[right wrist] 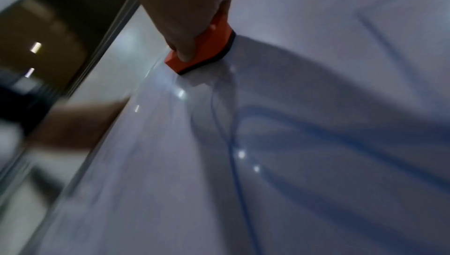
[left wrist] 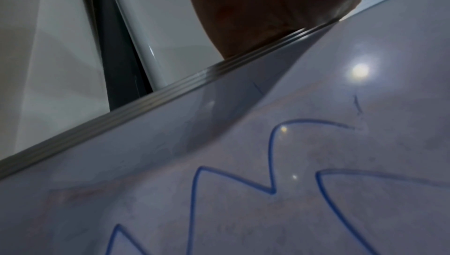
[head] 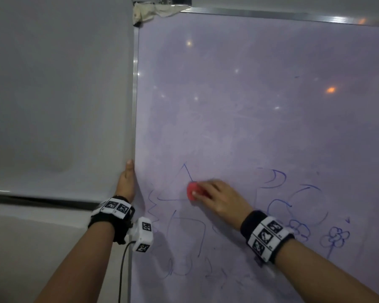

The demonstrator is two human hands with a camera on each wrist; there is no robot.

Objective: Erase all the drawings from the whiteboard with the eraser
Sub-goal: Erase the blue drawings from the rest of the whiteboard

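Your head view faces the whiteboard from arm's reach | wrist views skim its surface closely | all share the blue drawings.

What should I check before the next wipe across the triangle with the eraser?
1. Grip: right hand holds the red eraser - ok.
2. Contact: eraser's dark pad lies flat on the whiteboard in the right wrist view - ok.
3. Board steadied: left hand holds the left frame edge - ok.
4. Target: eraser sits on the triangle, lines remaining - ok.
5. Remaining work: zigzag and flower unerased - not ok.
6. Pad cleanliness: cannot tell.
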